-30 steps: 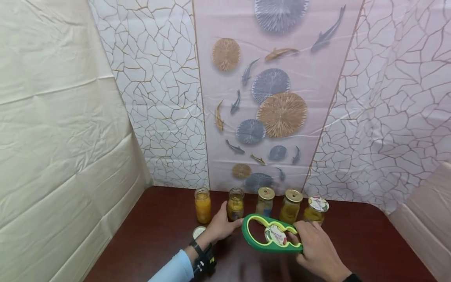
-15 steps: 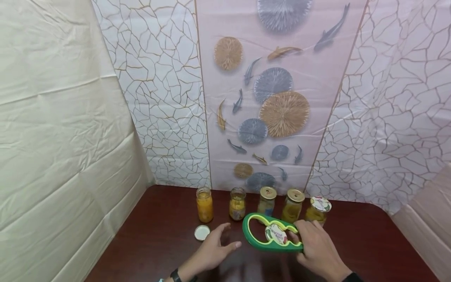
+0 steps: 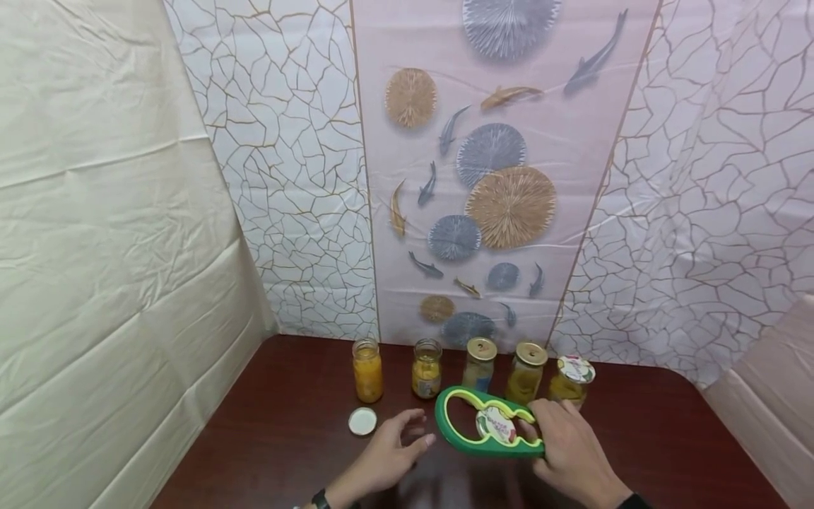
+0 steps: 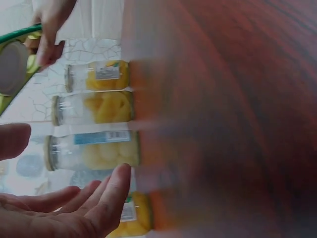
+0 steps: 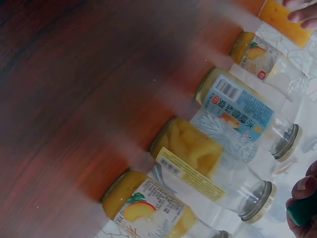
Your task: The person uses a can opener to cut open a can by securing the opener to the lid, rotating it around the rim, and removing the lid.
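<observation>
My right hand [image 3: 575, 452] grips a green jar opener [image 3: 473, 446] by its right end. A round printed jar lid [image 3: 497, 425] sits between the opener's yellow-green scalloped arms; its grey underside shows in the left wrist view. Just left of the opener, my left hand [image 3: 384, 456] holds nothing, its fingers loosely bent and thumb apart. Behind it stands a lidless jar [image 3: 427, 373] of yellow fruit, upright on the table. In the left wrist view the left hand [image 4: 84, 213] overlaps the lower part of the jar row.
Another lidless jar [image 3: 367, 375], filled with orange contents, stands at the left end of the row. In front of it lies a loose white lid [image 3: 362, 421] on the dark red table [image 3: 254, 431]. To the right are three lidded jars: one [image 3: 478, 369], a second [image 3: 525, 376], a third [image 3: 568, 387].
My left hand has let go of the lidless yellow-fruit jar and drawn back toward me, uncovering the loose lid. The right hand stays almost still with the opener.
</observation>
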Tool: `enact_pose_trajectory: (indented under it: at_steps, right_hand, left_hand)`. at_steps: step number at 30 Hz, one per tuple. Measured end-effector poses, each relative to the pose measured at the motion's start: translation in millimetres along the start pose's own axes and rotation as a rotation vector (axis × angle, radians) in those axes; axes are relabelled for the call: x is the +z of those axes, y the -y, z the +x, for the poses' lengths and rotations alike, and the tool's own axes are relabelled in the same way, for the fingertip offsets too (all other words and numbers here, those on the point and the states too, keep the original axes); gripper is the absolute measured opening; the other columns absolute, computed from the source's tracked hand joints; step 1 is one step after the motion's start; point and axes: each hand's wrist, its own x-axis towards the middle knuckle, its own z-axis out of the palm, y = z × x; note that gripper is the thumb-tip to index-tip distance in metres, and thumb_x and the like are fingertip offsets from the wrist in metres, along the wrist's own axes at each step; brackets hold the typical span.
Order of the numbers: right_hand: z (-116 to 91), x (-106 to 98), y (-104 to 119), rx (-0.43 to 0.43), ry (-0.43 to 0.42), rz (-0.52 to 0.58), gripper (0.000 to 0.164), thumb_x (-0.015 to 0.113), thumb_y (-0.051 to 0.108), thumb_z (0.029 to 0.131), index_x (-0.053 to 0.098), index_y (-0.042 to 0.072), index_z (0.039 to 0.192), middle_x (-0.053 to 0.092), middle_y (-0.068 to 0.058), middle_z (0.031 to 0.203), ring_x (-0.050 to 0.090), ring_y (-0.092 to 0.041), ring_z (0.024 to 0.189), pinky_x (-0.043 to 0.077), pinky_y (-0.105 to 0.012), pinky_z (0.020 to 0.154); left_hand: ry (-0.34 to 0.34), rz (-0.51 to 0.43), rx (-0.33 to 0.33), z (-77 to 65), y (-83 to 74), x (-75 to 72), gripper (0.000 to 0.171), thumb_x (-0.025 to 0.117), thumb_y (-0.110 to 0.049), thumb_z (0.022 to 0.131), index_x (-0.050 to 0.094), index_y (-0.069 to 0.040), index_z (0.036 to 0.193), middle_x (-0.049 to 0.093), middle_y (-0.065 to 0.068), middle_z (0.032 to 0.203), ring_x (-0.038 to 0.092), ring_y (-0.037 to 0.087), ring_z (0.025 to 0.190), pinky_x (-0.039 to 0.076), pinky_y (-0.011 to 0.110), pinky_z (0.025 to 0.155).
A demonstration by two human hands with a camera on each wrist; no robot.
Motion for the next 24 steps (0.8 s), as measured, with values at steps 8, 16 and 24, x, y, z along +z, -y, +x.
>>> enact_pose_trajectory:
  at_steps: [8, 16, 24]
  right_hand:
    - [5, -3, 9, -0.033, -0.056, 0.01, 0.034, 0.032, 0.036, 0.106, 0.055, 0.015, 0.091, 0.047, 0.01, 0.078, 0.045, -0.011, 0.07, 0.033, -0.031, 0.067]
    - [8, 6, 25, -0.017, -0.011, 0.032, 0.03, 0.041, 0.04, 0.104, 0.057, 0.016, 0.097, 0.053, 0.01, 0.083, 0.045, -0.009, 0.073, 0.035, -0.029, 0.069]
    - [9, 11, 32, -0.031, -0.028, 0.059, 0.01, 0.055, 0.021, 0.093, 0.059, 0.014, 0.099, 0.057, 0.008, 0.085, 0.048, -0.009, 0.073, 0.038, -0.032, 0.068]
  left_hand:
    - [0.132, -0.265, 0.086, 3.3, -0.1, 5.2, 0.04, 0.059, -0.019, 0.106, 0.056, -0.001, 0.141, 0.065, 0.022, 0.134, 0.069, 0.028, 0.112, 0.062, 0.036, 0.083]
    - [0.45, -0.756, 0.038, 4.2, -33.0, 29.4, 0.053, 0.045, -0.034, 0.111, 0.047, 0.005, 0.147, 0.063, 0.014, 0.138, 0.065, 0.019, 0.117, 0.058, 0.037, 0.093]
    - [0.59, -1.041, 0.031, 3.9, -44.2, 42.8, 0.062, 0.034, -0.04, 0.112, 0.036, 0.007, 0.153, 0.059, 0.01, 0.143, 0.06, 0.021, 0.125, 0.054, 0.036, 0.099]
